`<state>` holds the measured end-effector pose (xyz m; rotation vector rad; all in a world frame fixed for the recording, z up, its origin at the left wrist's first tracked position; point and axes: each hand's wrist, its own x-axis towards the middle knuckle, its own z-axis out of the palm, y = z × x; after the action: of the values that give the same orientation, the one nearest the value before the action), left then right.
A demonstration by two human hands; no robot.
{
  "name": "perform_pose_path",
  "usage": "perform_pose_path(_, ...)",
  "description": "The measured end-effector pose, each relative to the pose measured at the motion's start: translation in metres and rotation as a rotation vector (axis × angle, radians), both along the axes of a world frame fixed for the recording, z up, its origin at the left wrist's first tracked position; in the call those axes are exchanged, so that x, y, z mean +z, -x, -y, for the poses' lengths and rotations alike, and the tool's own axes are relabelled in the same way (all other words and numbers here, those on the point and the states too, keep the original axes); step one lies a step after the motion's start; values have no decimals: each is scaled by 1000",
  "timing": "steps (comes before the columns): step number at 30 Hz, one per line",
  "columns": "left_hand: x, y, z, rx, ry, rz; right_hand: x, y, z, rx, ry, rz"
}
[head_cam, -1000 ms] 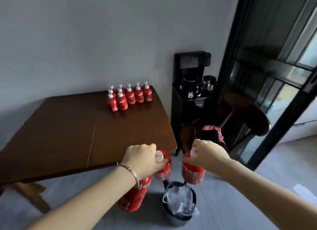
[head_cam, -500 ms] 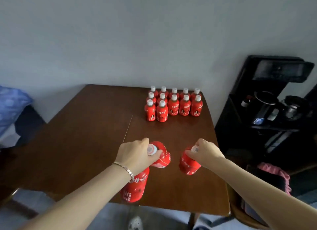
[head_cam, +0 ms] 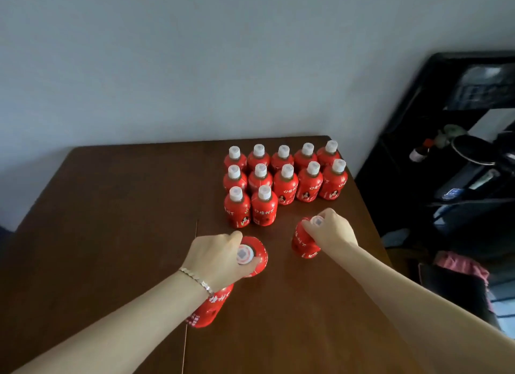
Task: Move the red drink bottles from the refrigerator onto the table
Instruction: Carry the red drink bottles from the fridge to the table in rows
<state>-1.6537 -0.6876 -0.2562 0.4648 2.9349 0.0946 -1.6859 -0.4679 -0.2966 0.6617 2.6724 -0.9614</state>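
On my feed the table (head_cam: 111, 234) reads as dark brown wood, smooth, with a soft satin sheen. The red drink bottles (head_cam: 284, 184) look like plastic under glossy red labels that catch the light. Their white caps (head_cam: 264, 192) are plastic too, and duller. The bracelet (head_cam: 196, 279) is a thin, silvery metal chain, shiny. I take the wall (head_cam: 195, 53) for matt paint, flat and even. The pink bundle (head_cam: 459, 265) at the right looks like soft, wrinkled cloth.
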Motion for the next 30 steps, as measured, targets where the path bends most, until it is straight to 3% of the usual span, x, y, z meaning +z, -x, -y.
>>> perform_pose_path(13, -48, 57, -23, -28, -11, 45, -38, 104, 8, 127, 172, 28)
perform_pose_path(17, -67, 62, -44, 40, -18, 57, -27, 95, -23, 272, 260, 134)
perform_pose_path(21, -80, 68, -77, 19, -70, 117, -19, 68, -47, 573, -44, 215)
perform_pose_path(25, -60, 75, -120, -99, -179, 156, -33, 32, -56, 771, 85, 88)
perform_pose_path(27, -47, 78, -142, -149, -198, 154, -44, 24, -69, 698, 90, -51)
perform_pose_path(30, -41, 88, -169, -183, -199, 146, -55, 23, -96, 428, 89, -104)
